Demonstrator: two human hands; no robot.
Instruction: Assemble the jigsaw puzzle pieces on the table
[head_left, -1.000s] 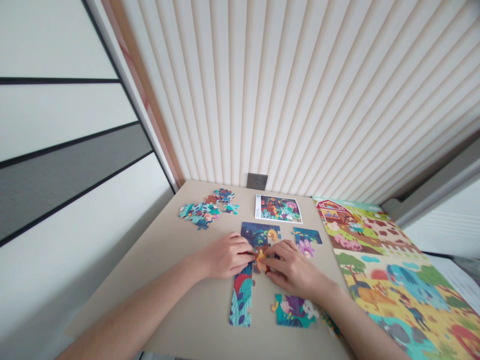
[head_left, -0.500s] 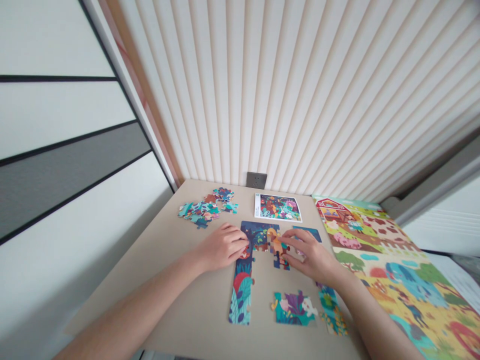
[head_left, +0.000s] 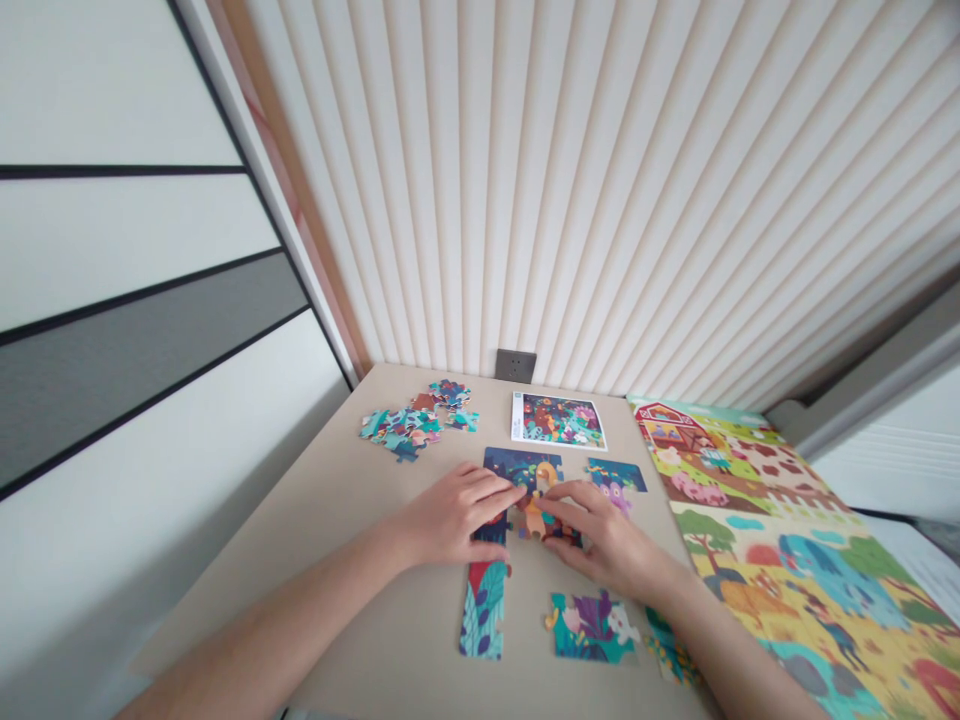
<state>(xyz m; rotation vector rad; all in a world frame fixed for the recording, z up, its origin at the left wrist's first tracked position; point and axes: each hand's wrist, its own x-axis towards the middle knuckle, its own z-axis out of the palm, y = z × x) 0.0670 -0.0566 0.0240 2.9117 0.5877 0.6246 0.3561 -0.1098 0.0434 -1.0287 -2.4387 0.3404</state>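
Observation:
My left hand (head_left: 466, 512) lies palm down over the left side of a partly joined jigsaw puzzle (head_left: 482, 620), fingers stretched out and thumb apart. Its fingertips touch the puzzle near an orange animal figure. From the right, my right hand (head_left: 606, 538) grips a small joined puzzle section (head_left: 534, 520) between fingers and thumb, just below the dark blue top strip (head_left: 517, 461). My fingers cover part of that section, so I cannot tell whether it is locked in. A separate blue and purple corner section (head_left: 616, 476) lies beyond my right hand.
Loose puzzle pieces (head_left: 405, 430) are heaped at the back left. A printed reference picture (head_left: 559, 420) lies near the wall socket (head_left: 516, 366). Closer to me is a joined section with a white animal (head_left: 592, 628). Two illustrated puzzles or sheets, a farm scene (head_left: 701, 455) and a savanna scene (head_left: 825, 580), cover the right side.
My right hand has shifted left and slightly nearer with the orange-animal section. My left hand has slid right across the puzzle, its fingers now stretched out and its thumb spread.

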